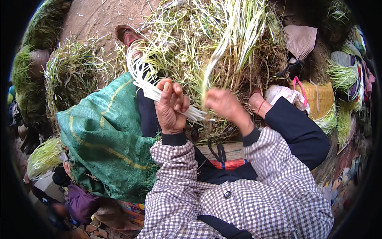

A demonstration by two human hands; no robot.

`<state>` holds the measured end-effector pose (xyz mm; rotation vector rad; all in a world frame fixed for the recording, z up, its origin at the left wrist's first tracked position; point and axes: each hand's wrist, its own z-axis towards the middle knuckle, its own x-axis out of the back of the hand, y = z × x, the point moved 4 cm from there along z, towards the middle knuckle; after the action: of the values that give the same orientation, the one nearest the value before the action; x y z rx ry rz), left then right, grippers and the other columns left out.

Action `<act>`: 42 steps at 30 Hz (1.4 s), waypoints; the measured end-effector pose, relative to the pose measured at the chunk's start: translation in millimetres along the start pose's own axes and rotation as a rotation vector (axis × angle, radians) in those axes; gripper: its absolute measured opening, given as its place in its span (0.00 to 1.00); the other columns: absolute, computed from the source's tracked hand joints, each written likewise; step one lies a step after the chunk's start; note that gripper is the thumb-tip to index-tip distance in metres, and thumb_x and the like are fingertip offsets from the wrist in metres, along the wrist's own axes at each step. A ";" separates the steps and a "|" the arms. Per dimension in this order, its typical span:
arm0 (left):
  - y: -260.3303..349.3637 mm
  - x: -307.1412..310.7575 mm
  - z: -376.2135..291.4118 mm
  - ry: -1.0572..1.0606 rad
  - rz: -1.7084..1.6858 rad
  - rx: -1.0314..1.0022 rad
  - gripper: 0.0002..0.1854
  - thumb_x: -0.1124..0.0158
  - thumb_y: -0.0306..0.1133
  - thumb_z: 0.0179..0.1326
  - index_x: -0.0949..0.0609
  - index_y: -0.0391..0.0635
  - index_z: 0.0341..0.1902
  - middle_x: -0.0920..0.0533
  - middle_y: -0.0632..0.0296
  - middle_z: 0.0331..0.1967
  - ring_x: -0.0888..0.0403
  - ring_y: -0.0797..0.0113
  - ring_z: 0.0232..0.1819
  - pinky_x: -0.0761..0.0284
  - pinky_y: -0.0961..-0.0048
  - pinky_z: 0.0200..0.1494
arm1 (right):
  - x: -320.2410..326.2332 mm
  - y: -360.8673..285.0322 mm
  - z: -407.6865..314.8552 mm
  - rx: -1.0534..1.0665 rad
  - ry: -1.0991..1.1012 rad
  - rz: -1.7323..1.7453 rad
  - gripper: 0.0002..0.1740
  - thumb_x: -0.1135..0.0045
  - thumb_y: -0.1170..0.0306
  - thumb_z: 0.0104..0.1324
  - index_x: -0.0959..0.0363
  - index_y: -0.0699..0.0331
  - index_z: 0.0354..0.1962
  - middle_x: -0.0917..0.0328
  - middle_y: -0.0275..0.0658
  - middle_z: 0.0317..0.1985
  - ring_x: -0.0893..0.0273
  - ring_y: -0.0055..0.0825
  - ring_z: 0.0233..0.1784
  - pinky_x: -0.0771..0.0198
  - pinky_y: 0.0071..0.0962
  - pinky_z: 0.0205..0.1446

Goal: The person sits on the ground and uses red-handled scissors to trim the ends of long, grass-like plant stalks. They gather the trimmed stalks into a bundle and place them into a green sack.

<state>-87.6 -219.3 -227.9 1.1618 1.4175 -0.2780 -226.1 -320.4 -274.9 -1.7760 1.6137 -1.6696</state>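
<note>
My left hand grips a small bundle of pale, stripped stalks. Their white ends stick out past my palm on the right, and their thin tops curl over on the left. Blurred by motion, my right hand has its fingers closed around a few long yellow-green stalks. Those run up toward a heap of unstripped stalks that looks like garlic chives or a similar leafy crop. Brown, dry root ends face me at the near side of the heap.
A green woven sack covers my left thigh. Loose leaf scraps spread over the ground, with another scrap pile at left. A yellow packed sack stands at right. Another person in purple sits at lower left near more stalks.
</note>
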 end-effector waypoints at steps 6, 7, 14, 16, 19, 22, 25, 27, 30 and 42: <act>28.1 -10.3 -18.8 -0.008 0.135 -0.048 0.06 0.43 0.29 0.68 0.23 0.48 0.47 0.20 0.58 0.39 0.35 0.82 0.17 0.36 0.82 0.17 | 11.9 -33.2 -65.8 0.107 0.109 0.167 0.11 0.44 0.67 0.61 0.30 0.65 0.23 0.30 0.36 0.17 0.31 0.27 0.20 0.34 0.32 0.26; 27.3 -8.0 -23.9 0.011 0.154 -0.042 0.06 0.42 0.28 0.67 0.23 0.48 0.47 0.20 0.58 0.40 0.35 0.82 0.18 0.36 0.82 0.17 | 26.6 -49.4 -76.7 0.127 0.117 0.289 0.11 0.43 0.67 0.60 0.29 0.67 0.24 0.28 0.39 0.20 0.28 0.30 0.23 0.33 0.33 0.29; -10.3 -14.9 -49.6 0.202 0.428 0.126 0.03 0.37 0.28 0.63 0.21 0.44 0.39 0.17 0.60 0.36 0.33 0.81 0.15 0.37 0.82 0.14 | 24.6 -45.8 -112.4 0.080 0.188 0.211 0.10 0.41 0.74 0.54 0.35 0.67 0.23 0.33 0.40 0.20 0.31 0.33 0.21 0.35 0.32 0.28; -28.6 -9.2 -50.8 0.168 0.523 0.247 0.06 0.35 0.29 0.61 0.21 0.43 0.39 0.18 0.63 0.27 0.33 0.81 0.13 0.39 0.83 0.14 | 21.6 -44.5 -112.0 0.101 0.221 0.209 0.10 0.42 0.76 0.53 0.37 0.67 0.23 0.34 0.40 0.20 0.33 0.34 0.21 0.35 0.32 0.27; -53.9 -4.3 -63.4 0.232 0.544 0.402 0.08 0.31 0.28 0.58 0.21 0.44 0.39 0.26 0.71 0.17 0.34 0.83 0.13 0.41 0.84 0.13 | 18.6 -40.8 -118.1 0.056 0.258 0.192 0.10 0.42 0.76 0.52 0.37 0.67 0.22 0.35 0.40 0.20 0.34 0.34 0.21 0.35 0.31 0.26; -69.1 2.8 -74.5 0.158 0.465 0.503 0.12 0.30 0.28 0.57 0.22 0.42 0.41 0.23 0.70 0.20 0.32 0.82 0.13 0.41 0.84 0.13 | 10.3 -28.2 -121.2 -0.151 0.137 0.351 0.09 0.42 0.72 0.57 0.33 0.67 0.25 0.29 0.38 0.24 0.31 0.24 0.24 0.33 0.28 0.29; -76.8 1.8 -80.1 0.137 0.433 0.543 0.12 0.29 0.28 0.56 0.22 0.41 0.41 0.22 0.69 0.22 0.31 0.82 0.14 0.41 0.83 0.14 | 0.9 -13.1 -115.9 -0.272 0.143 0.825 0.17 0.41 0.59 0.65 0.27 0.68 0.34 0.26 0.30 0.29 0.30 0.16 0.33 0.32 0.22 0.38; -78.3 0.3 -82.0 0.084 0.502 0.570 0.12 0.30 0.28 0.56 0.22 0.41 0.42 0.21 0.69 0.23 0.31 0.82 0.15 0.41 0.83 0.14 | 0.8 -13.2 -106.8 -0.259 0.235 1.048 0.21 0.42 0.55 0.67 0.26 0.68 0.37 0.25 0.27 0.30 0.30 0.16 0.35 0.33 0.20 0.42; -83.3 -1.1 -87.6 0.139 0.475 0.547 0.10 0.32 0.30 0.60 0.21 0.40 0.42 0.22 0.69 0.21 0.32 0.82 0.14 0.42 0.84 0.13 | -3.0 -2.3 -90.0 -0.247 0.284 1.125 0.20 0.44 0.56 0.70 0.25 0.68 0.38 0.24 0.25 0.31 0.30 0.17 0.36 0.33 0.21 0.44; -10.1 41.4 -30.2 0.346 0.440 0.089 0.07 0.36 0.32 0.64 0.23 0.44 0.39 0.21 0.65 0.26 0.29 0.81 0.20 0.36 0.84 0.15 | -13.3 11.1 -212.4 -0.114 -0.187 -0.061 0.13 0.46 0.66 0.65 0.30 0.67 0.27 0.30 0.52 0.18 0.28 0.52 0.24 0.36 0.44 0.28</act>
<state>-104.5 -182.0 -260.3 1.6147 1.4063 0.1804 -399.9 -209.7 -220.4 -1.9889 1.6153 -1.4120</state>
